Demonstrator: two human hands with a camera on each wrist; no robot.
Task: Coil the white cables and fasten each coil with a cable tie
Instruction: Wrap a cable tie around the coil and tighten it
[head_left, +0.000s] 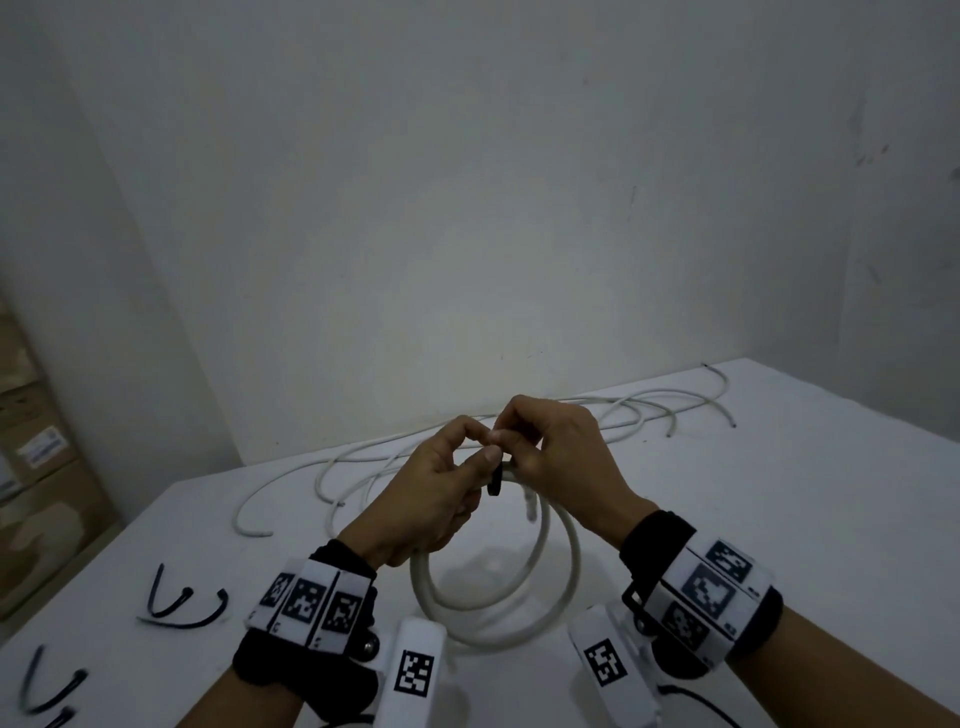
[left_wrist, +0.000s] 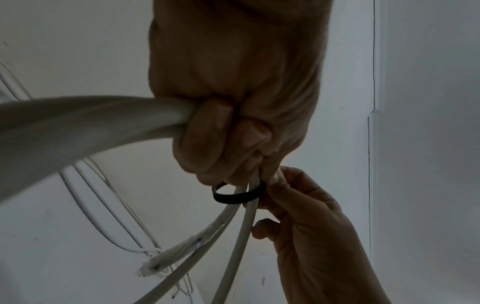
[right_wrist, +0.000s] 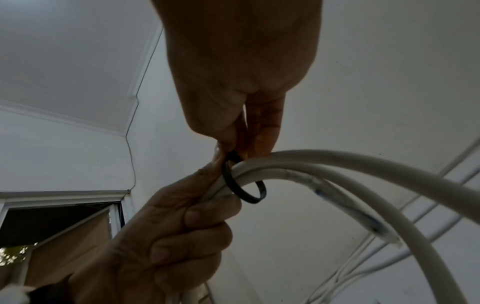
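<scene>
Above the white worktop (head_left: 779, 519), a coiled white round cable (head_left: 558, 566) is held upright, its top gripped in the curled fingers of the left hand (head_left: 431, 499). A black cable tie (left_wrist: 235, 196) is looped loosely around the strands and pinched by the right hand (head_left: 561, 457). The loop's full ring is shown only by the wrist views; from the head view, spare black cable ties (head_left: 182, 605) and loose white cables (head_left: 639, 415) are seen lying apart.
</scene>
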